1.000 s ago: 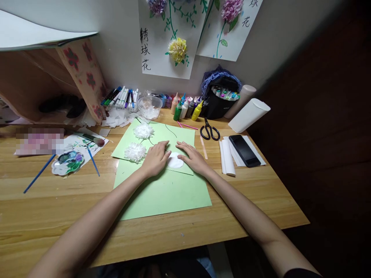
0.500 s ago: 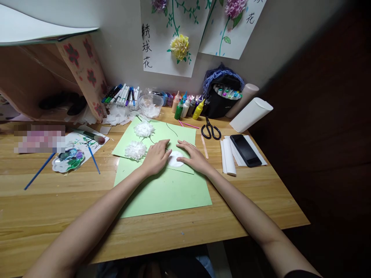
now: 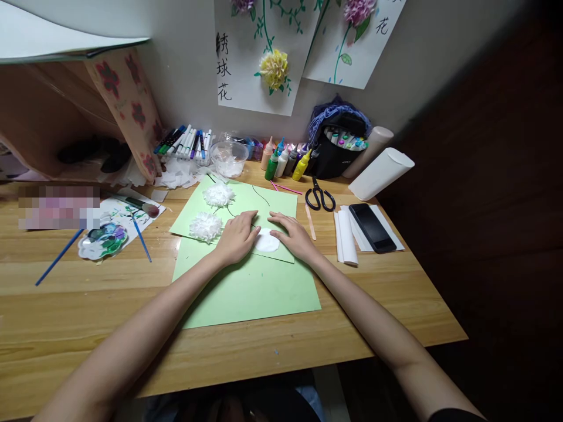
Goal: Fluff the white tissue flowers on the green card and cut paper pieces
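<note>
A flat white disc (image 3: 267, 241) lies on the upper sheet of green paper (image 3: 279, 202), between my two hands. My left hand (image 3: 237, 237) rests on the sheet with its fingers stretched forward, the thumb at the disc's left edge. On the other side, my right hand (image 3: 294, 235) has its fingers extended and its thumb at the disc's right edge. Two fluffy white paper flowers, an upper one (image 3: 219, 194) and a lower one (image 3: 206, 227), sit left of my hands. Thin dark curved lines run over the sheet. A second green sheet (image 3: 250, 299) lies beneath, nearer me.
Black scissors (image 3: 320, 198), a wooden stick (image 3: 310, 221) and a phone (image 3: 373, 227) on white paper lie to the right. Paint bottles (image 3: 284, 164), a clear bowl (image 3: 229, 159) and markers (image 3: 187, 143) stand behind. A paint palette (image 3: 103, 240) and brushes lie left.
My right thumb has drawn back to the right, from over the disc to its edge. My left hand looks nearly unchanged.
</note>
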### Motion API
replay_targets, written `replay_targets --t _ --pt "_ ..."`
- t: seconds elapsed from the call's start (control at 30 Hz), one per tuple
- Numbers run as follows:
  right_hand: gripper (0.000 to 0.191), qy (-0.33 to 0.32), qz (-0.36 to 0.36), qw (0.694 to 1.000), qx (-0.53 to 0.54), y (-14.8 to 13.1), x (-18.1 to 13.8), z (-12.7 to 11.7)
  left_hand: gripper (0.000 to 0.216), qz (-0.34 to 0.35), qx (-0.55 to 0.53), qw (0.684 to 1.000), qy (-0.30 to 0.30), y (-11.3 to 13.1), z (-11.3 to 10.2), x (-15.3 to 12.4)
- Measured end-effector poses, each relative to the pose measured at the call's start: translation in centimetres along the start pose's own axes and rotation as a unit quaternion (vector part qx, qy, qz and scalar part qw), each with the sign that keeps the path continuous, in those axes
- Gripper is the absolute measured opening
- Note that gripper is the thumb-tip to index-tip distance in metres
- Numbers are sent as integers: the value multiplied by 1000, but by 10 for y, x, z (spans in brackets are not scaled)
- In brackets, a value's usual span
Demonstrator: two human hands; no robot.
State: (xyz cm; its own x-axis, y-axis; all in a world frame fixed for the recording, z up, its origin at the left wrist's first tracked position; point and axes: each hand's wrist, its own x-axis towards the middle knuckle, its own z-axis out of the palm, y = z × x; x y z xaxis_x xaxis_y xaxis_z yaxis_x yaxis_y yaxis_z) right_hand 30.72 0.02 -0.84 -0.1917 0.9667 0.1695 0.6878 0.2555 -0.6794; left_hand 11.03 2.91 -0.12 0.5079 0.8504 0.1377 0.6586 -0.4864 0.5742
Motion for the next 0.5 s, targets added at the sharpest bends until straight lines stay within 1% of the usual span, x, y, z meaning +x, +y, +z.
replay_targets --t 0.07,0.13,0.23,0.33,0.5 --pt "31 11 5 1000 8 -1 1 1 40 -24 -4 1000 18 2 2 1" --pt "28 20 12 999 28 -2 1 1 37 -67 -12 997 41 6 6 4" --pt "25 31 26 996 85 -1 2 0 44 -115 1 991 75 13 11 9" --pt "26 35 28 993 111 0 1 0 55 -119 32 988 97 17 15 12" --pt "28 40 22 994 104 1 0 1 56 -112 43 988 94 16 17 12"
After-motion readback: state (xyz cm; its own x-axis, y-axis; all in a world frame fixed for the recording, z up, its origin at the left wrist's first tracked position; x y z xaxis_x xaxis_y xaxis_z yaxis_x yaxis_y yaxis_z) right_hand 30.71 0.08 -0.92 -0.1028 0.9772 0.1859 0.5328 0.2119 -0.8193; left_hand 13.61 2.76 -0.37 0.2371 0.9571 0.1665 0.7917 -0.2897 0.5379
